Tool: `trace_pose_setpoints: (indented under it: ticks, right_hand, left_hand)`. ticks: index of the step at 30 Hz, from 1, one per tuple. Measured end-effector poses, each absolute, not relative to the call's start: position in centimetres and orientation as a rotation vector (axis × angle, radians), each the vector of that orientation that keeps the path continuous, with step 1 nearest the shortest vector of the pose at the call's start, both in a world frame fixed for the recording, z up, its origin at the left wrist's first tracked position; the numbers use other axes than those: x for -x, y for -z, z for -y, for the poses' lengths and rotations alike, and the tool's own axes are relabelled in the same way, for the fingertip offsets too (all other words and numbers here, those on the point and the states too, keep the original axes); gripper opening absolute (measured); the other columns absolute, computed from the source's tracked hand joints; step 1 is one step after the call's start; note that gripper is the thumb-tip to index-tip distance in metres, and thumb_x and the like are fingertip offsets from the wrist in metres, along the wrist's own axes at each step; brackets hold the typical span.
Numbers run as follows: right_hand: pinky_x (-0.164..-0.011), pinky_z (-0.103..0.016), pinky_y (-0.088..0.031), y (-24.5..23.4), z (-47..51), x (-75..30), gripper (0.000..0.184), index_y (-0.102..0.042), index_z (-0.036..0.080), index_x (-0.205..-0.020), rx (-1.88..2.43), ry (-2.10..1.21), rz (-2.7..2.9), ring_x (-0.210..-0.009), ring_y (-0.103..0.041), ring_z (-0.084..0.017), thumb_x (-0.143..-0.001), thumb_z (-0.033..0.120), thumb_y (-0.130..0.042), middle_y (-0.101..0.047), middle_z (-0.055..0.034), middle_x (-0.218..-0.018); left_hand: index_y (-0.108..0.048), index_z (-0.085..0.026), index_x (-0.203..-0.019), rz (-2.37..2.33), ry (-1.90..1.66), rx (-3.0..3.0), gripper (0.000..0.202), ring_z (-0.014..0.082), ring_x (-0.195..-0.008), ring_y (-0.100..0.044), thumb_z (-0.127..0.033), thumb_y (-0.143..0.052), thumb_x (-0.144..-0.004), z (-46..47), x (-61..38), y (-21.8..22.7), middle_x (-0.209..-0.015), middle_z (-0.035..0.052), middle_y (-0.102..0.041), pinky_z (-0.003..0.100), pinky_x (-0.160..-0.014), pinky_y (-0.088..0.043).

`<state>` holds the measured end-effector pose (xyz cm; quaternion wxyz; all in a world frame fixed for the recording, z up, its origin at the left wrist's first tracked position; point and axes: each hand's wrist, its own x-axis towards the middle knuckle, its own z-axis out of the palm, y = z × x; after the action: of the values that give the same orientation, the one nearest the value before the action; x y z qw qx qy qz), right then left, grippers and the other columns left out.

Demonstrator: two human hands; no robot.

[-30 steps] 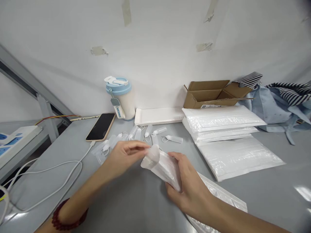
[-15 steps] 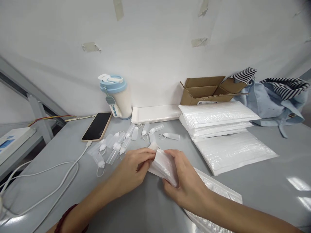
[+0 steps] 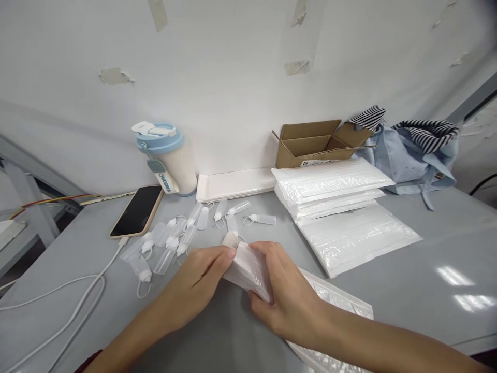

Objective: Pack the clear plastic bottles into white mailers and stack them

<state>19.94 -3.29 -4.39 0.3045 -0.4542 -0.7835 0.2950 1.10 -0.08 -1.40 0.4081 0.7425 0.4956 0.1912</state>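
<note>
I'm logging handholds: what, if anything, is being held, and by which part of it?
A shiny, white, boxy plastic packet: the right hand has its grip around the right end; the left hand touches the left end.

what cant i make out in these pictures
Head view:
White packet: right side covered by the right hand.
Nearest mailer: partly under the right forearm, near end cut off by the bottom edge.
Label on the cardboard box: print too small.
</note>
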Motion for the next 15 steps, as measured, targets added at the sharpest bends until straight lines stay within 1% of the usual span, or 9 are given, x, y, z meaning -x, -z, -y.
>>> trace_pose_setpoints:
  ticks: [2, 4, 7, 10, 13, 15]
  right_hand:
    - [-0.087, -0.041, -0.045, 4.43, 3.24, -19.98, 0.058, -0.032, 0.018, -0.123, 1.207, -0.783, 2.077, -0.104, -0.047, -0.024, -0.07, 0.009, -0.054, -0.049, -0.0086, -0.112]
    - [-0.088, -0.042, -0.044, 4.55, 3.18, -19.99, 0.058, -0.033, 0.017, -0.123, 1.204, -0.773, 2.089, -0.105, -0.046, -0.025, -0.069, 0.009, -0.054, -0.049, -0.0096, -0.113]
    - [-0.09, -0.044, -0.043, 4.72, 3.09, -19.88, 0.057, -0.035, 0.015, -0.123, 1.221, -0.747, 2.123, -0.105, -0.045, -0.026, -0.069, 0.01, -0.054, -0.048, -0.0114, -0.114]
    - [-0.089, -0.045, -0.042, 4.76, 3.09, -19.72, 0.055, -0.039, 0.015, -0.12, 1.269, -0.745, 2.176, -0.104, -0.044, -0.028, -0.069, 0.016, -0.058, -0.047, -0.0121, -0.114]
    - [-0.09, -0.047, -0.041, 4.74, 3.22, -19.63, 0.062, -0.039, 0.014, -0.123, 1.28, -0.759, 2.246, -0.106, -0.042, -0.029, -0.067, 0.023, -0.063, -0.045, -0.0133, -0.118]
    - [-0.091, -0.047, -0.04, 4.78, 3.35, -19.62, 0.066, -0.037, 0.013, -0.126, 1.274, -0.768, 2.28, -0.107, -0.04, -0.029, -0.066, 0.025, -0.064, -0.044, -0.0137, -0.12]
  left_hand:
    - [-0.037, -0.02, -0.061, -1.246, -0.488, -1.872, 0.045, 0.0127, -0.057, -0.036, -0.045, -0.024, -0.096, 0.2, -1.2, 1.62, -0.06, -0.0035, -0.037, 0.026, -0.054, -0.03]
    - [-0.037, -0.02, -0.06, -1.28, -0.447, -1.942, 0.046, 0.0126, -0.056, -0.037, -0.049, -0.028, -0.095, 0.3, -1.36, 1.95, -0.059, -0.0034, -0.039, 0.026, -0.054, -0.029]
    - [-0.033, -0.02, -0.057, -1.403, -0.383, -2.097, 0.046, 0.0122, -0.053, -0.036, -0.049, -0.035, -0.092, 0.43, -1.69, 2.38, -0.055, -0.0038, -0.039, 0.027, -0.054, -0.026]
    - [-0.031, -0.02, -0.056, -1.433, -0.374, -2.14, 0.046, 0.0125, -0.054, -0.036, -0.049, -0.035, -0.092, 0.58, -1.86, 2.25, -0.056, -0.0036, -0.038, 0.027, -0.055, -0.026]
    - [-0.028, -0.02, -0.057, -1.302, -0.332, -2.001, 0.046, 0.0118, -0.055, -0.034, -0.05, -0.032, -0.092, 0.77, -1.77, 1.71, -0.057, -0.0047, -0.032, 0.025, -0.054, -0.028]
    - [-0.027, -0.02, -0.058, -1.238, -0.287, -1.927, 0.046, 0.0114, -0.056, -0.033, -0.05, -0.031, -0.093, 0.9, -1.68, 1.55, -0.058, -0.005, -0.03, 0.024, -0.053, -0.028]
